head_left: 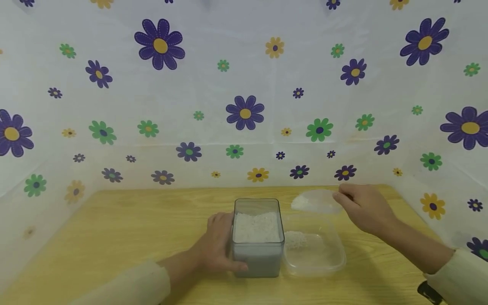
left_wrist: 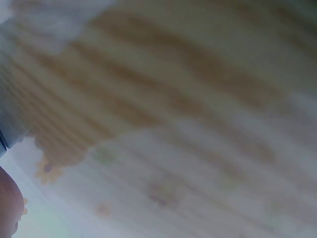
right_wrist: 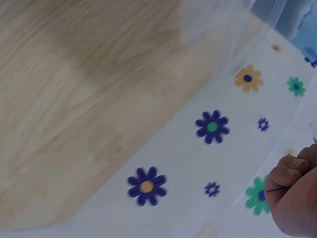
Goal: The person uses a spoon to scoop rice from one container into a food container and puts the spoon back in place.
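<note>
Head view: the right hand (head_left: 364, 209) pinches the right end of a clear scoop (head_left: 323, 202), raised over the back of a clear tub (head_left: 314, 269). The left hand's (head_left: 219, 245) grip spreads round the left side of a grey box (head_left: 259, 260), thumb across its front. The scoop looks light and thin, best held at that end; the box, its white grains (head_left: 256, 227) loose, probably heavy and smooth-walled. One scoop, one tub, one box on the surface (head_left: 133, 237); grains beyond counting.
</note>
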Available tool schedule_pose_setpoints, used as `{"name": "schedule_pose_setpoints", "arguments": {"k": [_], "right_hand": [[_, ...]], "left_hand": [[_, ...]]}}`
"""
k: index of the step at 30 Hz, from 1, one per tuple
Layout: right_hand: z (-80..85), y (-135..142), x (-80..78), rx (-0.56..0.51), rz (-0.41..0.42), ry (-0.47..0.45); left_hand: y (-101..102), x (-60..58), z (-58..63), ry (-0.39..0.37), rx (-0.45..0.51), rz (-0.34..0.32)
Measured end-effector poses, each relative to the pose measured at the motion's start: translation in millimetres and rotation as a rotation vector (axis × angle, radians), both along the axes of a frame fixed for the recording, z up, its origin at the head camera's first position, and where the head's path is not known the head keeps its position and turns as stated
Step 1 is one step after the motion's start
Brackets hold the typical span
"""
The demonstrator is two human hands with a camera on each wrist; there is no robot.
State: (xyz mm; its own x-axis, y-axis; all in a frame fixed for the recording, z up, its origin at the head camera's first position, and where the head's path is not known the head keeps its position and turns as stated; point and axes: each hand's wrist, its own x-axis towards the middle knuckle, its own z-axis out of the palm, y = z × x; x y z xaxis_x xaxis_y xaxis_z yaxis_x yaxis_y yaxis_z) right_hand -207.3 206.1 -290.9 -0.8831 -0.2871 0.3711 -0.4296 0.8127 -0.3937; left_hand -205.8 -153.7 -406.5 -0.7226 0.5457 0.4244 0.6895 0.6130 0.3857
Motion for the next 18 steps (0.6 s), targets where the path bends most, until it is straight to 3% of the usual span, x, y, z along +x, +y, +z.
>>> {"name": "schedule_pose_setpoints", "arguments": {"k": [10, 18], "right_hand": [[-19.7, 44, 2.6, 0.142, -0.045, 0.015], [-23.2, 59, -1.0, 0.313, -0.062, 0.065]], "left_hand": [[-2, 0.6, -0.4, -0.011, 0.005, -0.008], [-1, -0.2, -0.4, 0.005, -0.012, -0.009]]}}
